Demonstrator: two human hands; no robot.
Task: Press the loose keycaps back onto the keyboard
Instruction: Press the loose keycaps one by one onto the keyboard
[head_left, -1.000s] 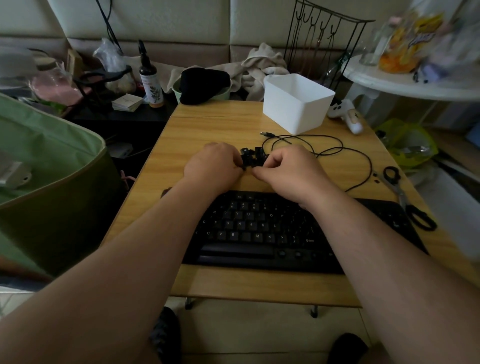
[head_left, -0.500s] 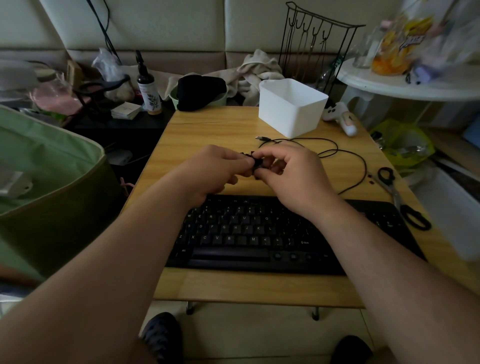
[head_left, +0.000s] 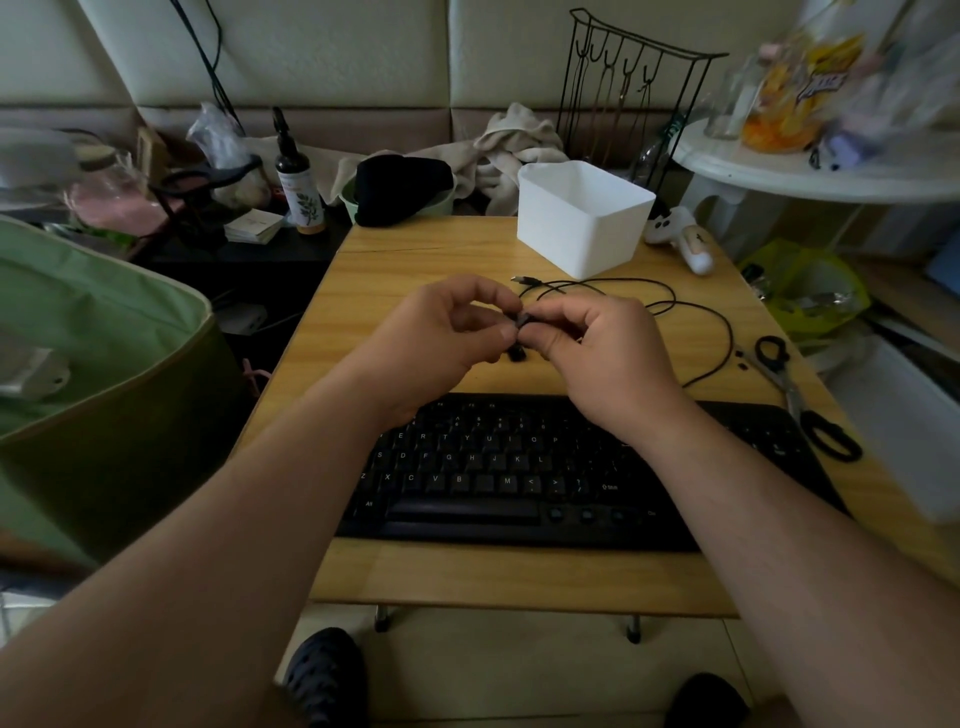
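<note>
Fingers: left hand (head_left: 441, 332) and right hand (head_left: 597, 343) meet fingertip to fingertip above the table (head_left: 415, 260), both pinching one small black keycap (head_left: 523, 321) between thumb and forefinger; remaining fingers loosely curled; cap held clear of the wood, just behind the keyboard (head_left: 519, 467). Directly under the pinch a second dark loose keycap (head_left: 515, 355) lies on the table, between the hands and the keyboard's far edge. Judgement on the step: cap is being turned to find its upright face before seating; to do it well, settle legend side up and stem side down, pass it to one hand, locate the bare switch, set the cap level over it and press straight down with a fingertip until it sits flush with its neighbours; a tilted press risks a crooked or jammed cap. Cap orientation: too small and too covered by fingertips to tell which face is up or where its long axis runs. Keyboard: long axis left to right across the table, parallel to the near edge; spacebar row nearest the person, legends readable from the seat; empty sockets not discernible, part of the upper rows hidden under the wrists. Further out: black cable (head_left: 701, 312) looped behind the right hand; white bin (head_left: 582, 223) at the far edge; scissors (head_left: 800, 395) at the right edge.
</note>
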